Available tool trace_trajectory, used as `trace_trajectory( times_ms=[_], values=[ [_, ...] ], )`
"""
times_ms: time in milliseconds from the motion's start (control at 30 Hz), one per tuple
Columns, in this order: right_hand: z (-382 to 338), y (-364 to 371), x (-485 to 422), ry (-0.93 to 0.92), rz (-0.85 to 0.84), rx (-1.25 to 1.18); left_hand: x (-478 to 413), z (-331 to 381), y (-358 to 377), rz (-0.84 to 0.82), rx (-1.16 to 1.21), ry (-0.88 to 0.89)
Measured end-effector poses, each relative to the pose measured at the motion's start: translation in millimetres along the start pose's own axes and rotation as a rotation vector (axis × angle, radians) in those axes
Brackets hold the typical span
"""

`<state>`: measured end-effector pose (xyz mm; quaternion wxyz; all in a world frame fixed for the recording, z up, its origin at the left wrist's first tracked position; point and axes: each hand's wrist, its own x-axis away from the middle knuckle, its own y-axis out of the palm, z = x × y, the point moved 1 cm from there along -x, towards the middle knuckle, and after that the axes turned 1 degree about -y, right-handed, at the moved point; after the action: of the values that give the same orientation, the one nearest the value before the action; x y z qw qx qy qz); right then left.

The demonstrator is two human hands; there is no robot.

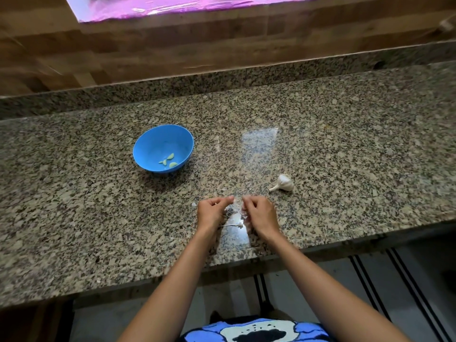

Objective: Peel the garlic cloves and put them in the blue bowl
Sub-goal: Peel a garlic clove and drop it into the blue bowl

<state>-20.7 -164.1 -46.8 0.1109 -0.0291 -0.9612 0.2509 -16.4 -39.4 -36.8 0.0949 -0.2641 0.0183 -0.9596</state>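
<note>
Garlic bulb (283,183) lies sideways, stem pointing left toward the hands.

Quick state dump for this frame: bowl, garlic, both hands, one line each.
blue bowl: upright on the counter, a few peeled cloves inside.
garlic bulb: whole, unpeeled, lying on its side on the counter, untouched.
left hand: fingers curled, pinching something small; a clove cannot be made out.
right hand: fingers curled, pinching at the same spot.
peel scraps: loose on the counter between the hands.
</note>
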Motion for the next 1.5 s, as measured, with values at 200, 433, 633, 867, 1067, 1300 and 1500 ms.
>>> trace_trajectory(
  times_ms=[200,433,633,867,1067,1300,1500],
  values=[
    [0.1,-1.8,-2.2,0.11,-0.111,-0.323,0.0,1.2,-1.6,-0.02,0.022,-0.014],
    [-5.7,-8.2,-2.9,0.201,-0.159,-0.607,-0.1,2.6,-1.9,-0.071,0.19,-0.14],
    [-2.3,-10.1,-4.3,0.171,-0.129,-0.541,-6.8,2.0,-8.0,-0.073,-0.335,0.223],
    [-2.0,-8.9,-1.9,0.16,-0.106,-0.501,-3.4,7.4,-8.4,-0.099,-0.345,0.352],
    [-6.9,-7.1,-0.4,0.126,-0.149,-0.426,-4.8,6.6,-25.8,0.046,-0.244,0.305],
    [3.9,-7.7,-0.1,-0.115,0.104,0.003,-16.1,-10.5,-103.9,0.44,-0.518,0.277],
    [15.4,0.0,5.3,-0.199,0.003,0.251,-22.6,-21.4,-113.2,0.486,-0.625,0.375]
  ],
)
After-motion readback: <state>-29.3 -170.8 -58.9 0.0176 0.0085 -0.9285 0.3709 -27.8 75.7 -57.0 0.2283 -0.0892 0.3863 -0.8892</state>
